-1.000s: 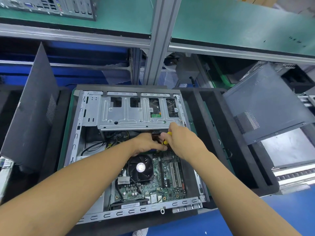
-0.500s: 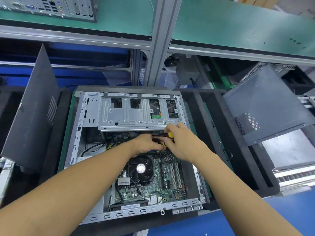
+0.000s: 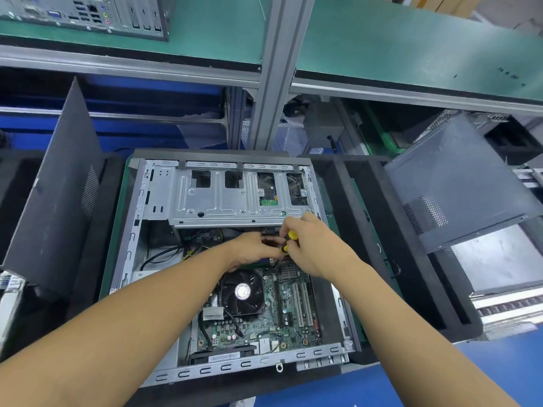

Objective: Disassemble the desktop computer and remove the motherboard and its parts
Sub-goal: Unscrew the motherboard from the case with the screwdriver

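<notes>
We see an open grey metal desktop computer case (image 3: 133, 259) lying on its side in a black foam tray (image 3: 379, 230) on the blue bench (image 3: 499, 365). The green motherboard (image 3: 293, 327) sits screwed in the lower half of the case, with a black round cooler fan (image 3: 242, 290) on it and white expansion slots just right of the fan. A silver stamped-metal drive cage (image 3: 220, 201) spans the upper half.

Both hands meet just below the cage's lower edge, above the top of the motherboard. The right hand (image 3: 318, 248) has its fingers curled round a small yellow-handled tool (image 3: 292, 235), most of which is hidden in the grip. The left hand (image 3: 252, 251) reaches in with bent fingers touching the right hand at the tool; we cannot tell whether it pinches anything.

A dark grey side panel (image 3: 58, 201) leans upright left of the case, and another perforated grey panel (image 3: 458, 183) lies tilted at the right. On the green shelf (image 3: 382, 39) above stands a second computer's rear port panel (image 3: 88, 16).
</notes>
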A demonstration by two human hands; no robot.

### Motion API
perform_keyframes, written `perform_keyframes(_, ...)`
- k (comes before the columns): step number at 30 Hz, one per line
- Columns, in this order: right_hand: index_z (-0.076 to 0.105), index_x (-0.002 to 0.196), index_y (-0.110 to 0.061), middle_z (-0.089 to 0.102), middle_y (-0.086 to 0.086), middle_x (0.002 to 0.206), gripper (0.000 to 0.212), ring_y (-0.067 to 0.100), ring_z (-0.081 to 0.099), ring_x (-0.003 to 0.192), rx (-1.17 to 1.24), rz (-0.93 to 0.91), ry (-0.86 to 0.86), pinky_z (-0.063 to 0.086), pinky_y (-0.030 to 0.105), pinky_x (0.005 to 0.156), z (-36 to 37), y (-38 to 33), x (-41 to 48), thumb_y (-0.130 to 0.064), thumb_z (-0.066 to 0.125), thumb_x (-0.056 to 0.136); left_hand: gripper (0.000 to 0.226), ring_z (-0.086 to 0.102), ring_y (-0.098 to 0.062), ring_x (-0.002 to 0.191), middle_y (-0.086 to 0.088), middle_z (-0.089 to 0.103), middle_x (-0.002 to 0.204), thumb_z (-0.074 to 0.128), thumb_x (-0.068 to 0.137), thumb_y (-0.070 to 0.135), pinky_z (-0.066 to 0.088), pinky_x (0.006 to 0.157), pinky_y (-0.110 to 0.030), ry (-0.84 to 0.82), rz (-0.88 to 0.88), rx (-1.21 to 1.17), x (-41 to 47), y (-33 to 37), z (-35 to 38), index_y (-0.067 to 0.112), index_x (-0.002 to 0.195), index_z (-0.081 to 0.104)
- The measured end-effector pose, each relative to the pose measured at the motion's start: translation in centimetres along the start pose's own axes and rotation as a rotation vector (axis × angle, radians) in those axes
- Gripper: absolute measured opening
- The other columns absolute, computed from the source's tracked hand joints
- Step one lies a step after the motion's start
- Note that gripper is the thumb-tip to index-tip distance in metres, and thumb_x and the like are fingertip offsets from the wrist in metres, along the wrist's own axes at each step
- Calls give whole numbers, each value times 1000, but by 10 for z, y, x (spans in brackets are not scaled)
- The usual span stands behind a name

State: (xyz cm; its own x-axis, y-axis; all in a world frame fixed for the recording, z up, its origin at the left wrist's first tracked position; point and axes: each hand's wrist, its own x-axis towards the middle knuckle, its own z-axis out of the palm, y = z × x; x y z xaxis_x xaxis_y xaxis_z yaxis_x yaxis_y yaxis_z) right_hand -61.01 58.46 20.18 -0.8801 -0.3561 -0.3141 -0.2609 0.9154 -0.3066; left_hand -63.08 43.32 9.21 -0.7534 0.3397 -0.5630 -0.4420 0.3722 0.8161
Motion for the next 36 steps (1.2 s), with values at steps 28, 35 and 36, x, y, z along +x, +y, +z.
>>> perform_keyframes(28,44,106,-15,49,4,83,29,28,46,68,-105,145,143,38,33,59,8,1,-1,-43,47,100,12,60,-6,75,12,67,74,83,67,34,43,80,-30,-64,68,28,2,-3,0,30,70,73)
perform_keyframes(35,54,116,-20,49,6,110,25,25,50,90,28,15,37,46,34,77,2,0,0,-12,49,93,23,52,-1,99,11,61,104,76,64,37,35,78,-13,-45,-5,-32,1,-1,-1,46,84,75)
perform_keyframes(36,54,116,-21,48,6,109,25,25,50,89,33,12,38,45,33,76,3,0,0,-13,50,93,24,54,-5,103,7,63,106,75,65,36,36,79,-14,-39,-11,-28,2,-1,0,43,88,76)
